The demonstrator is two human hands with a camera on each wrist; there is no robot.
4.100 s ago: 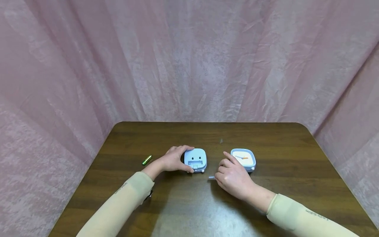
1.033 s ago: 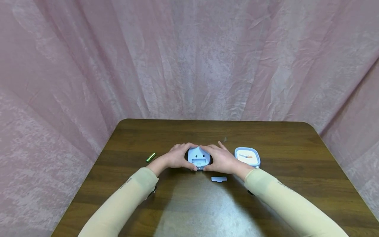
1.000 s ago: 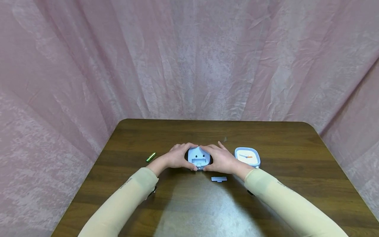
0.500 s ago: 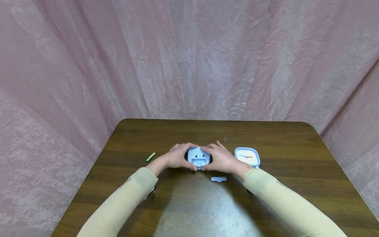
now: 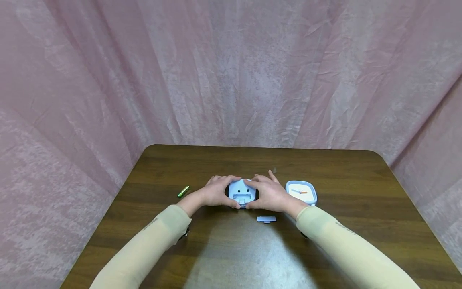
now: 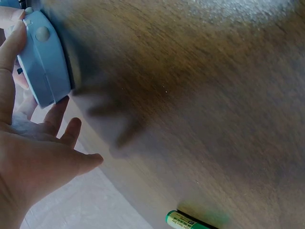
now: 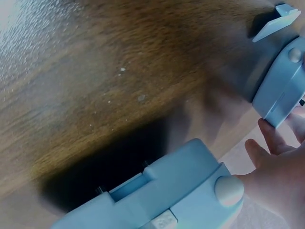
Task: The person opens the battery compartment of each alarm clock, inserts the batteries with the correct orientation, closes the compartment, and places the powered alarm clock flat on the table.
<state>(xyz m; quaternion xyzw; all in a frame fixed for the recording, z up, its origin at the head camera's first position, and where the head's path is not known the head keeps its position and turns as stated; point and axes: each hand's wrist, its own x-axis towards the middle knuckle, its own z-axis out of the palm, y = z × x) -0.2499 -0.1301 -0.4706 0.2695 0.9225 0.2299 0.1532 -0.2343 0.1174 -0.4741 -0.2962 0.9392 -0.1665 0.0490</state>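
A light blue alarm clock lies face down on the table, its back up with two dark knobs and an uncovered battery compartment. My left hand grips its left side, thumb at the near edge and fingers at the far edge. From the right, my right hand holds it the same way, one finger sticking out. What is inside the compartment is too small to make out. A pale blue battery cover lies just in front of the right hand. In the left wrist view, fingers and thumb touch the clock's casing.
To the left of the left hand lies a green battery. A second blue clock, face up, stands close behind the right wrist; its casing looms near in the right wrist view. The brown table ends at a pink curtain.
About four seconds ago my right hand held the battery cover; now the cover lies on the table and that hand grips the clock. Over the last second both hands have barely moved.
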